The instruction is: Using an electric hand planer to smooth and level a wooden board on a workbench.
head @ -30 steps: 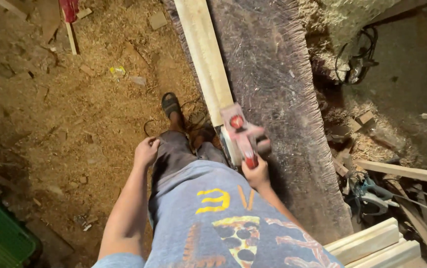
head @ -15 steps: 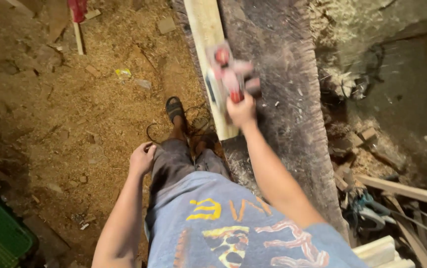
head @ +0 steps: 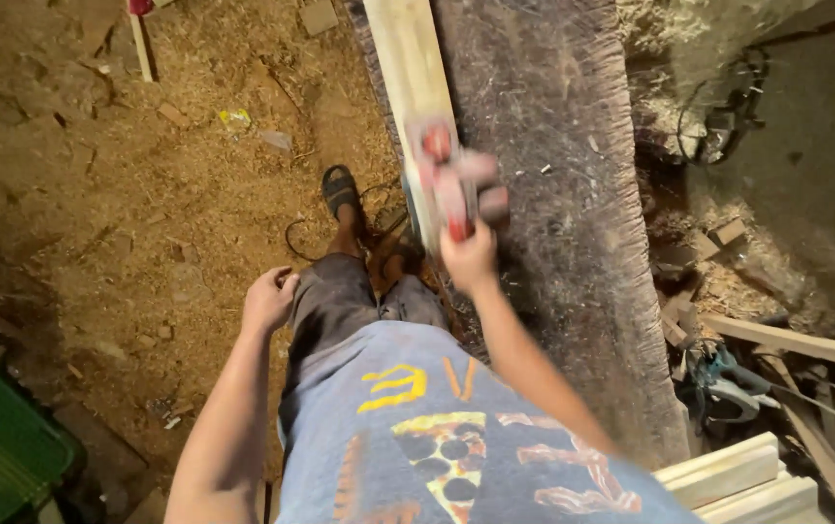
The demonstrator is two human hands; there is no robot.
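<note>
Pale plank (head: 416, 87) laid along the near edge of a dark, rough workbench (head: 553, 194), running toward 12 o'clock; open bench surface at its 3 o'clock side. Right hand (head: 469, 257) clamped on the handle of one red and grey power planer (head: 451, 184), blurred, sitting on the plank. Left hand (head: 268, 299) curled loosely against the thigh, holding nothing. Sawdust floor (head: 97, 175) wide open at 9 o'clock. One sandal (head: 339, 189) visible. Stacked pale boards (head: 738, 475) at 5 o'clock.
</note>
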